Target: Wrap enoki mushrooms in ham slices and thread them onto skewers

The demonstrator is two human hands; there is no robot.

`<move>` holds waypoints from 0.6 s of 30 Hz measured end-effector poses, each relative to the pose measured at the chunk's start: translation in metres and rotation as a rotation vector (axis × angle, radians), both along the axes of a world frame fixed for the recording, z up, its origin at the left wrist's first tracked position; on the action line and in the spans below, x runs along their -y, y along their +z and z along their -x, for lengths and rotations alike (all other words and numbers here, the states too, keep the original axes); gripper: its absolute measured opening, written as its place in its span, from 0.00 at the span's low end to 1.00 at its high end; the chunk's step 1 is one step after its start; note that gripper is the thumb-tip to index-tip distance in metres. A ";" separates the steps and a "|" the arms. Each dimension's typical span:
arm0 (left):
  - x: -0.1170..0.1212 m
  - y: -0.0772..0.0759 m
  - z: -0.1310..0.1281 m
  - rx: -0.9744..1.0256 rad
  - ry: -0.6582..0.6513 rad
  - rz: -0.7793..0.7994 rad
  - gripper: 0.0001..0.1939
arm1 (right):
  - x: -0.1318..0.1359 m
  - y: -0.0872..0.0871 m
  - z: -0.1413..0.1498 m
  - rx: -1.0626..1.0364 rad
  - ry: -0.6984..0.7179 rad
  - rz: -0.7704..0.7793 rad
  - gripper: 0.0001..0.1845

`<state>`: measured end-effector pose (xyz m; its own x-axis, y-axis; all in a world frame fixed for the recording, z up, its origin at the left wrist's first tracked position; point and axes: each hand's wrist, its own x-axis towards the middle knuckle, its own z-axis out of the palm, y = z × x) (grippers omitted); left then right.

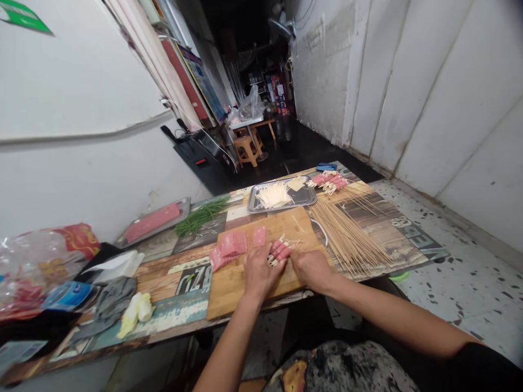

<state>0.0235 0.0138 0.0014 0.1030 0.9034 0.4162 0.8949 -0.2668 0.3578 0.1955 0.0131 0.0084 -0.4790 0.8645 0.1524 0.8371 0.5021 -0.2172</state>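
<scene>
On the wooden cutting board (pixel 232 302), my left hand (pixel 260 272) grips a small row of pink meat rolls (pixel 281 249) with white enoki mushroom ends sticking out. My right hand (pixel 312 270) is closed just to the right of the rolls, its fingertips close against them. Whatever it pinches is hidden by the fingers. A fanned stack of thin meat slices (pixel 232 244) lies left of my hands, and a single meat slice (pixel 259 236) lies just beyond my left hand.
Behind the board stands a metal tray (pixel 281 193) with enoki. Finished skewers (pixel 330 181) lie at the back right, bare bamboo skewers (pixel 347 234) at right. Green chives (pixel 203 215), a meat tray (pixel 153 222), a grey cloth (pixel 112 305), cabbage (pixel 137 313) and plastic bags (pixel 44 267) are leftward.
</scene>
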 end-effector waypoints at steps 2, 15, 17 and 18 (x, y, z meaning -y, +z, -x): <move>0.000 -0.008 0.000 0.026 0.034 -0.041 0.20 | -0.001 0.006 -0.005 0.023 0.020 0.019 0.13; 0.005 -0.013 -0.002 0.099 0.051 -0.095 0.22 | -0.077 0.007 -0.107 0.219 -0.406 0.118 0.14; 0.005 -0.011 -0.002 0.100 0.010 -0.080 0.20 | -0.082 0.001 -0.107 0.236 -0.425 0.108 0.14; 0.005 -0.010 -0.002 0.104 -0.015 -0.076 0.20 | -0.084 0.001 -0.106 0.241 -0.437 0.107 0.14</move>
